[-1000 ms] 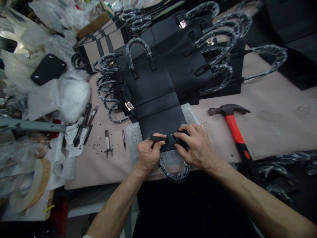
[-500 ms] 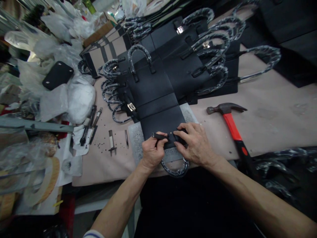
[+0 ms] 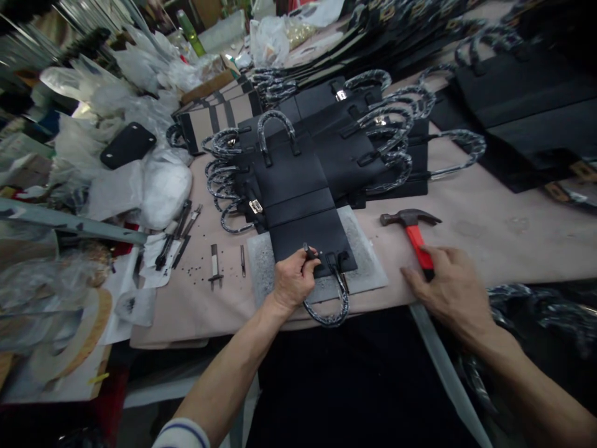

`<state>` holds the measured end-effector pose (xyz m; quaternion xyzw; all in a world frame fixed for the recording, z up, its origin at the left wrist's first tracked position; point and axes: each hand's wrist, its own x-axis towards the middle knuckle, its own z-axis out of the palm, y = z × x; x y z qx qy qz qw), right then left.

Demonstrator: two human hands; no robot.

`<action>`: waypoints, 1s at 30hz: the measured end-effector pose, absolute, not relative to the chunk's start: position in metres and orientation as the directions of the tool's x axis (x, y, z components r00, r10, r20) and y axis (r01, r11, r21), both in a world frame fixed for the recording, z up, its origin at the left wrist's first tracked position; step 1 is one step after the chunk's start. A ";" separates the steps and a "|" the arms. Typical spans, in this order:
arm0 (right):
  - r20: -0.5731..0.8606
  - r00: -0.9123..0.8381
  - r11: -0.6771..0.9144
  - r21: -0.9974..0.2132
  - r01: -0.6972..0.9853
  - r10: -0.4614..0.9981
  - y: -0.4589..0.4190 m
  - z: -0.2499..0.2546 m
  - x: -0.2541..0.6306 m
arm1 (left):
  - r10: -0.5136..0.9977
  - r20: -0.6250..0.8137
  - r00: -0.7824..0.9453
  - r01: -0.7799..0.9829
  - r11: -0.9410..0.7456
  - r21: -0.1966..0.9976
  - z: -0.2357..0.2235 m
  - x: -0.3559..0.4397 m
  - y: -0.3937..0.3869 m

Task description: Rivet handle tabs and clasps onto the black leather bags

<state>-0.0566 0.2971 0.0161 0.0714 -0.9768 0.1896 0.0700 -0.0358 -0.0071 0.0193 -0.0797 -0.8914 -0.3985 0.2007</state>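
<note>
My left hand [image 3: 295, 280] is closed around a short dark rod-like tool [image 3: 307, 250]. It holds the tool over the end of a black bag panel [image 3: 310, 230]. A loop handle [image 3: 342, 305] in clear plastic wrap hangs from that end toward me; one handle tab looks loose and bent up. Under the panel lies a grey stone slab [image 3: 368, 267]. My right hand [image 3: 454, 289] is over the grip of a claw hammer [image 3: 413, 236] with a red and black handle. Its thumb is spread off the handle, and its fingertips reach the red part. The hammer lies on the table.
Left of the slab lie a two-pronged punch [image 3: 215, 267] and a thin metal punch [image 3: 242, 261]. More black panels [image 3: 345, 137] with wrapped handles are stacked behind. Plastic bags [image 3: 163, 193] and a tape roll [image 3: 88, 336] crowd the left. A pink-beige cloth [image 3: 489, 242] covers the table.
My right hand has left the panel's handle tab and moved right to the hammer. My left hand stays on the panel, and its tool now points more upright. The view has shifted.
</note>
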 end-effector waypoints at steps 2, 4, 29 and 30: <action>0.002 -0.999 0.938 -0.345 -0.040 -0.042 0.310 0.014 -0.056 | -0.014 0.429 -0.903 0.314 0.659 0.683 0.018 -0.036 -0.008; -0.175 -0.982 0.881 -0.452 0.139 0.066 0.314 0.015 -0.060 | -0.008 0.445 -0.896 0.333 0.650 0.683 0.016 -0.036 -0.008; 0.556 -0.608 0.646 -0.158 -0.747 -0.566 0.222 0.186 -0.046 | 0.009 0.409 -0.912 0.304 0.685 0.662 0.006 -0.036 -0.011; 0.579 -0.592 0.643 -0.147 -0.752 -0.560 0.221 0.185 -0.044 | 0.014 0.406 -0.914 0.303 0.687 0.660 0.006 -0.036 -0.011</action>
